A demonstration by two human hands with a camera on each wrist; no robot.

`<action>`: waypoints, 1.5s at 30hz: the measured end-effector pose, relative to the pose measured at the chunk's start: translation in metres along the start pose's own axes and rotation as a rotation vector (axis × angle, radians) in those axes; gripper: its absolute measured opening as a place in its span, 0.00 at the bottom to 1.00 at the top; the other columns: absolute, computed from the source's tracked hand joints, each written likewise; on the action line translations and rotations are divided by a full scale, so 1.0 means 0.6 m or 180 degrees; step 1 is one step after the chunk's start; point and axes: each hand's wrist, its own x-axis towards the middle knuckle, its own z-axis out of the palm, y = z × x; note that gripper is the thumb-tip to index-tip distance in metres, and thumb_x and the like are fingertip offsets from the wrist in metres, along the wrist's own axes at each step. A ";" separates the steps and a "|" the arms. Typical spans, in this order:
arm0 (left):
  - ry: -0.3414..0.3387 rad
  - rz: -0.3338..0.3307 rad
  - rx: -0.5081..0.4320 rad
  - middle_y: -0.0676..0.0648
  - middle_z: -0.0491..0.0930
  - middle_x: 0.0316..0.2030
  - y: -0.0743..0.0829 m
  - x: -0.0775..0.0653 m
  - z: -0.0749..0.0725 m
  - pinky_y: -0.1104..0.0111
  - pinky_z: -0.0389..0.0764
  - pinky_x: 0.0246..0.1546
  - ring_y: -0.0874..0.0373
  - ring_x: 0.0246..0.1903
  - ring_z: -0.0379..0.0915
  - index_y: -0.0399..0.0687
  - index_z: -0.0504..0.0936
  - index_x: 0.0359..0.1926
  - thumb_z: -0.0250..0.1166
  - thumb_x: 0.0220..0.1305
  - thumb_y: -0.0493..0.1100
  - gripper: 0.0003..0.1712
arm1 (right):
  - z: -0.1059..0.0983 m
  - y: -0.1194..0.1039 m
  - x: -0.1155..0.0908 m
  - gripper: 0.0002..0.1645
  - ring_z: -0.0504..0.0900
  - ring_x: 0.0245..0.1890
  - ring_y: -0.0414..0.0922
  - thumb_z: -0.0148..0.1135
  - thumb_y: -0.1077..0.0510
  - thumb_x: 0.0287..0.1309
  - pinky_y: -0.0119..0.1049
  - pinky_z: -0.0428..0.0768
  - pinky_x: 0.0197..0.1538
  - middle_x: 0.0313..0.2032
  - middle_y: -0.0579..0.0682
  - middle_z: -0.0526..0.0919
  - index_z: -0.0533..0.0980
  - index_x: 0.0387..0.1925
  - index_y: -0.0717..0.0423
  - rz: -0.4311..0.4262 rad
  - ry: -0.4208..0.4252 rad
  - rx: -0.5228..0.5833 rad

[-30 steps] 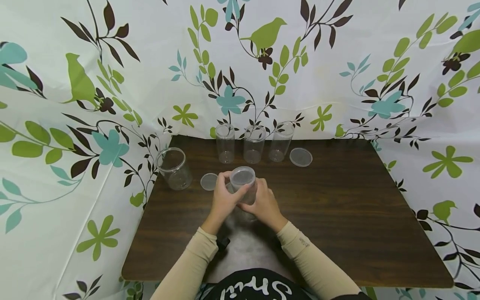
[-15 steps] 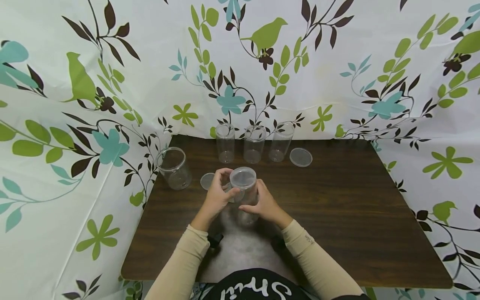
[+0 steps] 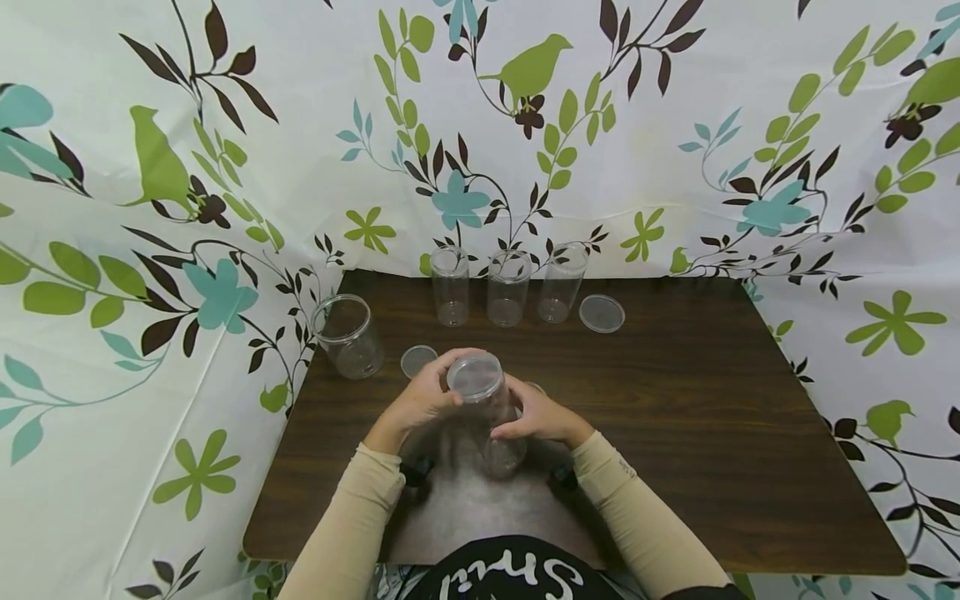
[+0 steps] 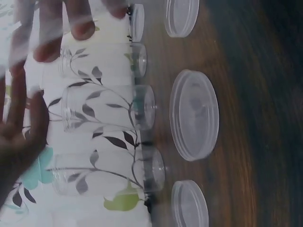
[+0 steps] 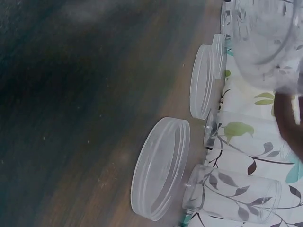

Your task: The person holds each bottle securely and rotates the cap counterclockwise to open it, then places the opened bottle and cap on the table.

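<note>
In the head view my left hand (image 3: 420,398) grips the upper part of a clear plastic jar (image 3: 497,421), just under its cloudy round lid (image 3: 476,377). My right hand (image 3: 546,414) holds the same jar lower on its side. The jar leans, its lidded top toward the left hand. In the left wrist view, blurred fingers (image 4: 40,42) stand around see-through plastic. The right wrist view shows part of the held jar (image 5: 265,47) at the top right, with a dark finger below it.
A wide jar (image 3: 348,337) stands at the left, and three tall jars (image 3: 509,287) line the back of the brown table (image 3: 697,417). Loose lids lie left of the hands (image 3: 418,361), at the back right (image 3: 602,313), and partly hidden behind the right hand.
The jar has come nearer the body and tilted, its top shifting left. The left thumb has left the lid's top for its side. My right hand has moved slightly right.
</note>
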 end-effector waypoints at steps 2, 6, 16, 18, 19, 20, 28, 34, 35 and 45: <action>0.0284 -0.0101 0.0212 0.34 0.74 0.58 0.002 0.001 0.010 0.66 0.80 0.45 0.53 0.49 0.76 0.30 0.65 0.68 0.68 0.42 0.77 0.66 | 0.005 0.001 0.001 0.52 0.71 0.67 0.53 0.77 0.53 0.54 0.55 0.70 0.66 0.68 0.53 0.71 0.59 0.75 0.54 0.0093 0.0244 -0.0217; 0.1078 -0.0405 0.0542 0.33 0.74 0.57 -0.002 0.005 0.036 0.64 0.79 0.43 0.49 0.48 0.75 0.34 0.67 0.64 0.69 0.40 0.78 0.64 | 0.024 0.000 0.010 0.55 0.74 0.62 0.54 0.82 0.50 0.48 0.55 0.74 0.61 0.64 0.55 0.73 0.61 0.72 0.58 0.0046 0.0953 -0.1076; 0.2197 -0.0443 0.0958 0.35 0.77 0.53 -0.021 0.028 0.081 0.50 0.75 0.54 0.34 0.52 0.74 0.37 0.69 0.57 0.79 0.48 0.66 0.49 | 0.070 0.011 0.032 0.55 0.79 0.37 0.54 0.88 0.41 0.29 0.51 0.77 0.35 0.43 0.57 0.76 0.69 0.53 0.65 -0.0477 0.2461 -0.3304; 0.2165 -0.0441 0.0954 0.35 0.75 0.55 -0.019 0.026 0.082 0.48 0.73 0.57 0.35 0.55 0.73 0.37 0.69 0.58 0.77 0.45 0.72 0.54 | 0.069 0.011 0.031 0.56 0.79 0.39 0.54 0.88 0.41 0.30 0.52 0.78 0.37 0.44 0.58 0.77 0.68 0.55 0.65 -0.0435 0.2397 -0.3142; 0.2131 -0.0441 0.0968 0.35 0.74 0.56 -0.018 0.024 0.082 0.46 0.71 0.59 0.36 0.57 0.72 0.38 0.69 0.59 0.75 0.43 0.76 0.57 | 0.067 0.010 0.029 0.56 0.80 0.41 0.55 0.88 0.41 0.31 0.54 0.78 0.39 0.46 0.58 0.77 0.68 0.56 0.65 -0.0392 0.2327 -0.3002; 0.2088 -0.0423 0.0969 0.35 0.73 0.57 -0.017 0.022 0.080 0.44 0.69 0.61 0.37 0.59 0.70 0.38 0.68 0.60 0.72 0.40 0.79 0.61 | 0.065 0.009 0.028 0.57 0.80 0.43 0.55 0.88 0.41 0.33 0.55 0.79 0.42 0.47 0.59 0.78 0.68 0.58 0.66 -0.0331 0.2245 -0.2827; 0.1252 -0.0204 0.0530 0.31 0.67 0.65 -0.008 0.004 0.029 0.46 0.65 0.63 0.36 0.65 0.63 0.34 0.61 0.71 0.59 0.35 0.84 0.73 | 0.020 -0.011 0.006 0.55 0.73 0.64 0.58 0.80 0.52 0.52 0.61 0.70 0.64 0.65 0.61 0.72 0.59 0.73 0.63 0.0002 0.0887 -0.0423; 0.0125 -0.0200 0.0047 0.33 0.66 0.69 0.001 -0.001 -0.005 0.68 0.73 0.57 0.53 0.63 0.68 0.31 0.56 0.75 0.66 0.47 0.76 0.69 | -0.004 -0.003 -0.005 0.54 0.74 0.63 0.53 0.76 0.46 0.57 0.46 0.73 0.64 0.65 0.61 0.72 0.58 0.74 0.66 -0.0061 0.0037 0.0309; 0.0020 -0.0233 -0.0050 0.35 0.68 0.67 0.003 -0.002 -0.005 0.68 0.75 0.54 0.56 0.60 0.69 0.32 0.57 0.75 0.68 0.50 0.74 0.67 | -0.004 -0.004 -0.006 0.52 0.74 0.63 0.54 0.75 0.49 0.57 0.45 0.74 0.64 0.64 0.62 0.72 0.58 0.73 0.66 -0.0049 -0.0006 0.0315; 0.0381 -0.0356 -0.0180 0.38 0.72 0.60 0.014 0.000 0.005 0.65 0.81 0.43 0.57 0.50 0.76 0.33 0.61 0.70 0.76 0.60 0.50 0.47 | 0.010 -0.008 -0.001 0.55 0.67 0.69 0.50 0.77 0.50 0.56 0.55 0.69 0.67 0.71 0.51 0.66 0.55 0.77 0.52 0.0177 0.0513 -0.0601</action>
